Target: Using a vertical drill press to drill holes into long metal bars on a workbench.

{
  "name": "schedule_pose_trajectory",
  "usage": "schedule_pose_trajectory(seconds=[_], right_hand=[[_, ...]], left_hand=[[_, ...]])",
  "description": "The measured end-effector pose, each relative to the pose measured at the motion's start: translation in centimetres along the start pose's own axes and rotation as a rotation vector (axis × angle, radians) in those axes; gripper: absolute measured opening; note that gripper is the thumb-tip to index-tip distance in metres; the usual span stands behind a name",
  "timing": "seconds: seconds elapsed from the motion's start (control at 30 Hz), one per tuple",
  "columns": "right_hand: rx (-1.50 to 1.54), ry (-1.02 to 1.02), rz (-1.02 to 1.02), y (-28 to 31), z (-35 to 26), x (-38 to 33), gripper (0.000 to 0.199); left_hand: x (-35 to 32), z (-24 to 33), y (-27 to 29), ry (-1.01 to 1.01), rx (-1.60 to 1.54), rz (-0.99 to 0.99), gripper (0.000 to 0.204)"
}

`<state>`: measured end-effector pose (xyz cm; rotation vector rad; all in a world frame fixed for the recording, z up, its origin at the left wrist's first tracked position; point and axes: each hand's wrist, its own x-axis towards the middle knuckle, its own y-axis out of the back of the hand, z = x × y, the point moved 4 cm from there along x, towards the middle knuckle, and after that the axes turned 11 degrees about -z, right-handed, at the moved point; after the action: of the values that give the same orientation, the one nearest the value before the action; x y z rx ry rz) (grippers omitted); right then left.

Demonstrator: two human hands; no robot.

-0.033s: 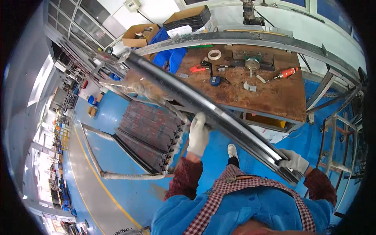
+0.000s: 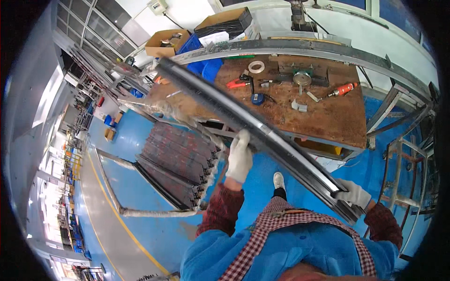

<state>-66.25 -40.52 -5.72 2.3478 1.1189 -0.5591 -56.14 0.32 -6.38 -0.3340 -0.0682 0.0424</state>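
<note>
A long dark metal profile (image 2: 265, 129), with a bright strip along its top, slants across the view from the far left to the near right. My left hand (image 2: 240, 158), in a white glove, grips its near edge around the middle, with the fingertips hidden beneath. My right hand (image 2: 354, 193), gloved too, is closed round the profile near its close end. The profile is held up in front of the wooden-topped workbench (image 2: 328, 114) and covers part of it.
On the bench lie a red power tool (image 2: 343, 89), a tape roll (image 2: 256, 67), a blue tape measure (image 2: 257, 98) and a red-handled tool (image 2: 236, 84). More dark profiles (image 2: 173, 159) rest on a low padded rack to the left. A metal frame (image 2: 398, 173) stands at right.
The profile's far end has shifted slightly to the right and away from me. My left hand has moved a little with it; my right hand stays almost in place.
</note>
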Motion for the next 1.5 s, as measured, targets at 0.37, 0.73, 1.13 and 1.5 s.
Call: schedule_pose_trajectory(seconds=[0.37, 0.73, 1.13, 1.5], right_hand=[[0.706, -0.049, -0.039, 7.4, -0.1, 5.6, 0.071], [-0.12, -0.259, 0.145, 16.4, -12.6, 4.4, 0.085], [-0.67, -0.231, 0.52, 38.9, -12.9, 3.8, 0.035], [-1.021, -0.222, 0.897, 58.5, -1.2, 10.0, 0.032]], left_hand=[[20.9, -0.2, -6.4, 0.117, -0.319, -0.01, 0.041], [29.3, 1.8, -8.1, 0.374, 0.026, 0.071, 0.043], [35.1, 1.7, -11.2, 0.205, 0.081, -0.053, 0.044], [39.2, 3.9, -7.2, 0.121, 0.526, 0.037, 0.035]])
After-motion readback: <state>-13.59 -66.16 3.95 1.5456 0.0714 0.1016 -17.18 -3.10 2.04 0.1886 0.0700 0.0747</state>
